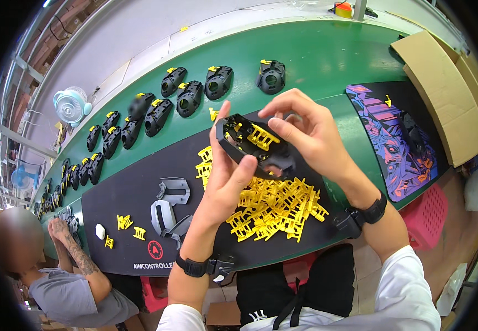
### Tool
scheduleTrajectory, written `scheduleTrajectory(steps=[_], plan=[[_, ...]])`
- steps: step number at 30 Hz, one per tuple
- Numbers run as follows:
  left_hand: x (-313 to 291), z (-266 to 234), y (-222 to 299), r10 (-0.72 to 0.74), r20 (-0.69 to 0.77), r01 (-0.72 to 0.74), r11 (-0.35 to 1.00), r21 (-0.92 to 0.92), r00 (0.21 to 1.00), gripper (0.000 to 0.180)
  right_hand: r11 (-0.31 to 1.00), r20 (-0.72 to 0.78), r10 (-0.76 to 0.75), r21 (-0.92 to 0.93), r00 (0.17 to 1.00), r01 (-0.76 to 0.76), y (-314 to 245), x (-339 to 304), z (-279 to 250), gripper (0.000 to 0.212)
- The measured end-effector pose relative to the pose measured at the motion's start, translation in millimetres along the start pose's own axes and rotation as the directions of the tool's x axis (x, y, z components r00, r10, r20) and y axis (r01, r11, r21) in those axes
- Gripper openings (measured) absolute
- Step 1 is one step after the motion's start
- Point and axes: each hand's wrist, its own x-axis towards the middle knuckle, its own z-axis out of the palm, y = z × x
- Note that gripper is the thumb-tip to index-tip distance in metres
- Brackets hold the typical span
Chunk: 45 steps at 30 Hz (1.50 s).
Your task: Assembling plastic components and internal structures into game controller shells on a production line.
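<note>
My left hand grips a black plastic shell, shaped like a computer mouse housing, with its hollow side facing up. Inside it sits a yellow ladder-shaped plastic clip. Just right of the shell is my right hand, fingers apart and bent, with nothing visible between them; whether a fingertip touches the shell is unclear. Below the hands, a heap of the same yellow clips lies on the black mat. Grey curved plastic pieces lie left of my left forearm.
Rows of black shells with yellow parts stand on the green table. At right are a patterned mat, a cardboard box and a pink stool. A white case lies left. A co-worker sits at the left.
</note>
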Motion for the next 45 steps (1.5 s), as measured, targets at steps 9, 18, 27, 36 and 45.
scheduleTrajectory(steps=[9,18,27,36,45], plan=[[-4,-9,-4,-0.052,0.040,0.051,0.998,0.027,0.998,0.085,0.930,0.390,0.191,0.223,0.901,-0.294,1,1,-7,0.014],[-4,-14,-1,-0.120,0.147,0.146,0.972,-0.186,0.982,0.079,0.993,0.277,0.052,0.091,0.959,-0.080,4,-4,3,0.017],[-3,-3,7,-0.164,0.106,0.186,0.946,-0.265,0.981,0.073,0.868,0.398,0.316,0.246,0.861,-0.432,-14,-3,-3,0.014],[-3,-13,4,-0.205,0.126,0.227,0.954,-0.196,0.971,0.079,0.797,0.505,0.257,0.371,0.824,-0.476,2,-3,-2,0.015],[-5,-9,1,0.000,0.004,0.000,0.995,-0.097,1.000,0.081,0.987,0.031,-0.016,-0.157,0.999,0.021,-4,-6,6,0.023]])
